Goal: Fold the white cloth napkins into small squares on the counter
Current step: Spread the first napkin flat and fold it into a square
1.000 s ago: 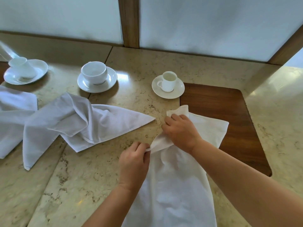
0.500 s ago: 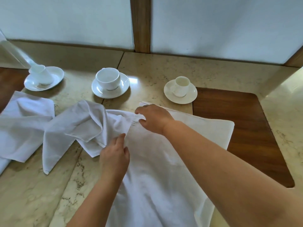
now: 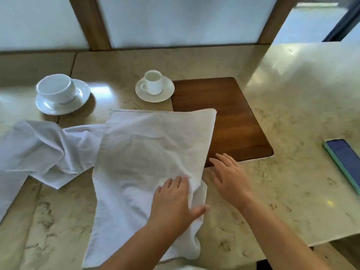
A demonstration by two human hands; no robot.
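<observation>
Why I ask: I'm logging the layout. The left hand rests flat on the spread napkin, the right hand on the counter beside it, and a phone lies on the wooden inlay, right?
Not quite. The head view shows the phone on the marble counter at far right, not the wooden inlay. The left hand on the spread napkin and right hand are correct.

matt cloth napkin (image 3: 148, 152), glossy stone counter (image 3: 292, 106)

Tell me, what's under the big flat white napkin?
Under the napkin you can see beige counter, the wooden board at its right corner, and a crumpled napkin tucked beneath its left edge. The left hand presses on top. Anything else underneath is covered.
</observation>
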